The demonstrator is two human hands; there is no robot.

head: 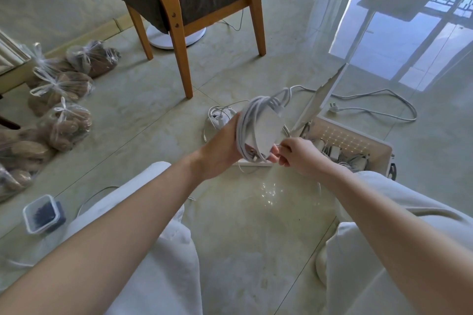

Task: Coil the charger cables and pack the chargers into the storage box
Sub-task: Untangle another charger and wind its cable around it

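My left hand (222,141) grips a white square charger (266,130) held up over the floor, with its grey cable (247,120) wound in loops around it. My right hand (298,155) pinches the cable's end at the charger's lower edge. To the right on the floor stands the white perforated storage box (358,140), its lid (322,100) tilted open, with several chargers and cables inside. Another coiled white charger (218,116) lies on the floor behind my left hand. A loose white cable with a plug (371,110) trails across the floor beyond the box.
A wooden chair (184,0) with a grey cushion stands ahead. Several clear tied bags of brown items (64,87) sit along the left. A small clear container (42,213) with dark contents rests near my left knee. A white round base (163,38) is under the chair.
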